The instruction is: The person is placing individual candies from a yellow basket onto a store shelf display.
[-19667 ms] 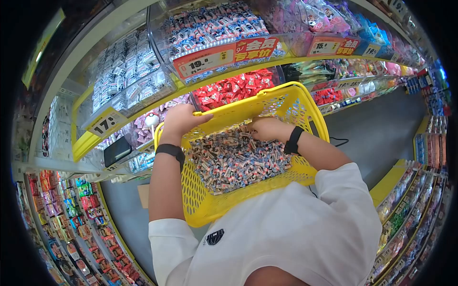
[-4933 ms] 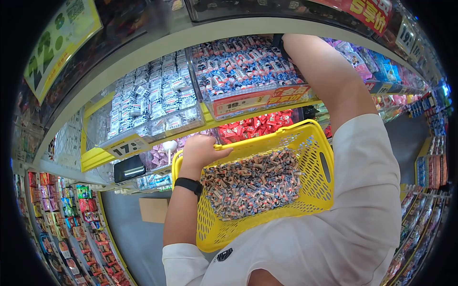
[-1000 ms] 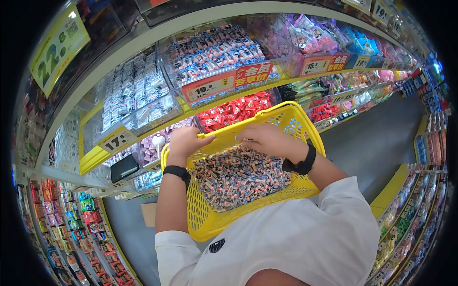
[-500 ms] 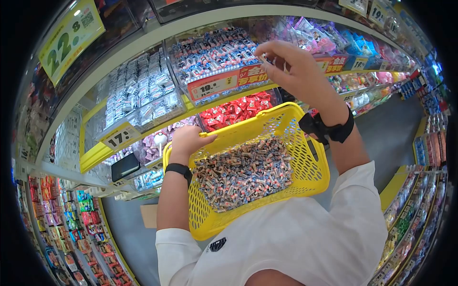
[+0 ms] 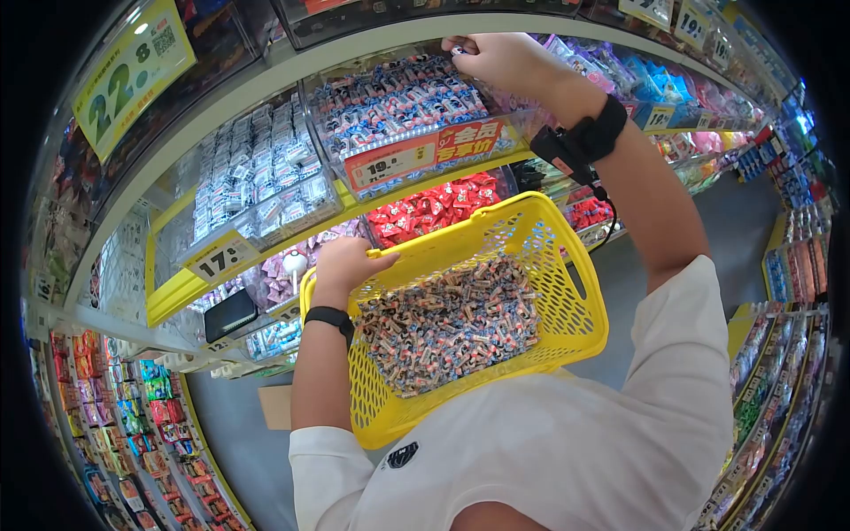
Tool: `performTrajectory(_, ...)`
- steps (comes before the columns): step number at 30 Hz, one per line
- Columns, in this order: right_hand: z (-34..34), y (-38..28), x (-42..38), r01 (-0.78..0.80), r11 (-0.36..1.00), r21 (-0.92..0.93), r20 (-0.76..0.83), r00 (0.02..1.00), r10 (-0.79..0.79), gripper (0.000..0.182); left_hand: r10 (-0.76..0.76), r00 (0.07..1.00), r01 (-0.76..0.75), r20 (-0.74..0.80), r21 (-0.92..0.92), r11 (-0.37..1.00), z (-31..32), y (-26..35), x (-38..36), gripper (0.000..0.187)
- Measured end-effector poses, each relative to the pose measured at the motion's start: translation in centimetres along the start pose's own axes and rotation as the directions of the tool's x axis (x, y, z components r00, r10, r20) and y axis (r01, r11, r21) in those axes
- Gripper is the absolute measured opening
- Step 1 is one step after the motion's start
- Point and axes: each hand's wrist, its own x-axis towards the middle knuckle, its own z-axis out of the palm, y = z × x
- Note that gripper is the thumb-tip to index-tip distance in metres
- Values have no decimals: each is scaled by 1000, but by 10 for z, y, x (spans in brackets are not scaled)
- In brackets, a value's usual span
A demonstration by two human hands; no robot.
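Note:
My left hand (image 5: 343, 265) is closed over the rim of a yellow shopping basket (image 5: 580, 323), its thumb lying along the edge. A broad layer of small wrapped candies (image 5: 452, 327) covers the basket's bottom. My right hand (image 5: 505, 64) is raised over the back right of a clear bin, fingers pinched on one small wrapped candy (image 5: 457, 50). Similar blue, white and dark candies (image 5: 398, 102) fill that bin. A red and white price sign (image 5: 425, 155) is fixed to its front.
Left of that bin stands another with silver-white wrapped sweets (image 5: 257, 168). Red packets (image 5: 438, 208) lie on the shelf below, behind the basket. A dark phone-like device (image 5: 230, 312) rests at the lower shelf's edge. Snack racks (image 5: 150, 425) line the floor at left.
My right hand has moved up and deeper over the candy bin, away from its front edge, the arm stretching further. My left hand and the basket have barely shifted.

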Motion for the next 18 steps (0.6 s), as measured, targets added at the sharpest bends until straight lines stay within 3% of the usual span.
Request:
performTrajectory(2, 17, 23, 13, 154, 974, -168, -92, 981, -171, 33, -4, 1000, 4, 5, -1, 1000, 0, 0, 0, 67)
performTrajectory(5, 37, 58, 34, 82, 963, -256, -51, 994, -98, 34, -4, 1000, 4, 3, -7, 1000, 0, 0, 0, 67)
performTrajectory(18, 39, 53, 69, 27, 899, -437, 37, 999, -12, 32, -4, 1000, 4, -4, -24, 1000, 2, -2, 0, 67)
